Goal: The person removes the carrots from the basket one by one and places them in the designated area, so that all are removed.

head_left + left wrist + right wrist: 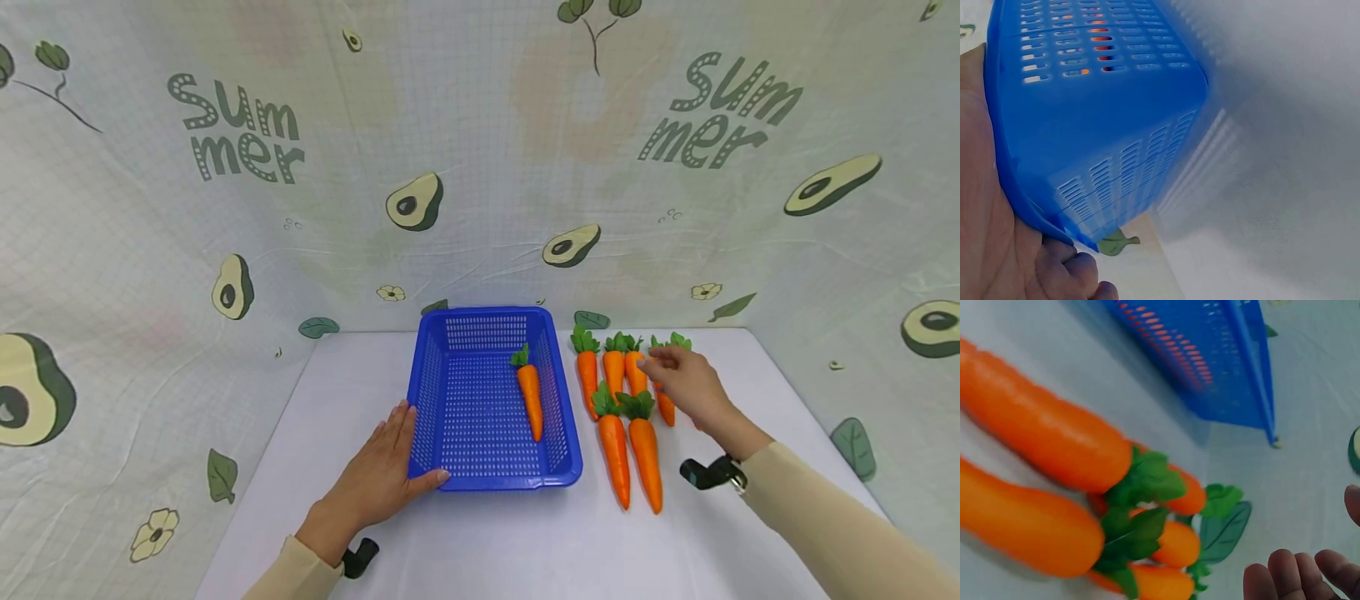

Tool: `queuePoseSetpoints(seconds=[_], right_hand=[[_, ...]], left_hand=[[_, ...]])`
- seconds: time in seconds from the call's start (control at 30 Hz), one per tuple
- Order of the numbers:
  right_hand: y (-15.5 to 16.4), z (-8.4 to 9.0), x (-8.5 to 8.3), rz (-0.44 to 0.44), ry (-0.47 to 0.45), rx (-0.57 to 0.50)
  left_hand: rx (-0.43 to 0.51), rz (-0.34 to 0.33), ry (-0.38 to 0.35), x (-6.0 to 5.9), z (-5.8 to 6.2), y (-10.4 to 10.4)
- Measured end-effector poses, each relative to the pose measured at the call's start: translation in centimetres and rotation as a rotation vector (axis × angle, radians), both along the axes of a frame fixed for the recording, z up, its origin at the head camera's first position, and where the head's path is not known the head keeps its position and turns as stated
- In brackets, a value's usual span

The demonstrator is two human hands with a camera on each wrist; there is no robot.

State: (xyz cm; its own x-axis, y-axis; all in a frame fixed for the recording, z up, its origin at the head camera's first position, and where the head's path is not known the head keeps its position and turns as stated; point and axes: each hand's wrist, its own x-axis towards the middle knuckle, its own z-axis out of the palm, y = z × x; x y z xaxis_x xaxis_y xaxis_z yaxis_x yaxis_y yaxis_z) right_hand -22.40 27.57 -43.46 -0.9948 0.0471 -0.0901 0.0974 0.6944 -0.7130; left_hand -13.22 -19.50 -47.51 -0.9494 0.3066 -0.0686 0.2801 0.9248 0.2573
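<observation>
A blue perforated basket [431,400] stands mid-table with one orange carrot [530,402] lying along its right wall. My left hand [397,458] rests against the basket's near-left corner, fingers straight along the side wall and thumb on the front wall. In the left wrist view the palm [985,237] lies against the basket [1097,125]. Several carrots [615,446] lie to the right of the basket. My right hand [678,375] hovers over the far ones with relaxed fingers [1291,578] and holds nothing. The two big carrots [1047,434] fill the right wrist view.
The white table [510,542] is enclosed by an avocado-print cloth backdrop [480,167] on three sides. Black camera mounts [708,472] sit on both wrists. The basket's corner [1210,362] lies just left of the carrot group.
</observation>
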Motion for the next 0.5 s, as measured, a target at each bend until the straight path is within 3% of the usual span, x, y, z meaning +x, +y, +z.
queuePoseSetpoints(seconds=[0.23,0.4,0.5], right_hand=[[-7.1,3.8,-2.6,0.11,0.02,-0.093],[-13.0,4.3,-3.5,0.204,-0.004,-0.167],[-15.9,3.7,-3.9,0.215,-0.017,-0.215]], left_hand=[[0.01,-0.002,-0.005,0.1,0.1,-0.2],[0.021,0.003,-0.011,0.1,0.1,-0.2],[0.037,0.011,-0.018,0.2,0.0,-0.1]])
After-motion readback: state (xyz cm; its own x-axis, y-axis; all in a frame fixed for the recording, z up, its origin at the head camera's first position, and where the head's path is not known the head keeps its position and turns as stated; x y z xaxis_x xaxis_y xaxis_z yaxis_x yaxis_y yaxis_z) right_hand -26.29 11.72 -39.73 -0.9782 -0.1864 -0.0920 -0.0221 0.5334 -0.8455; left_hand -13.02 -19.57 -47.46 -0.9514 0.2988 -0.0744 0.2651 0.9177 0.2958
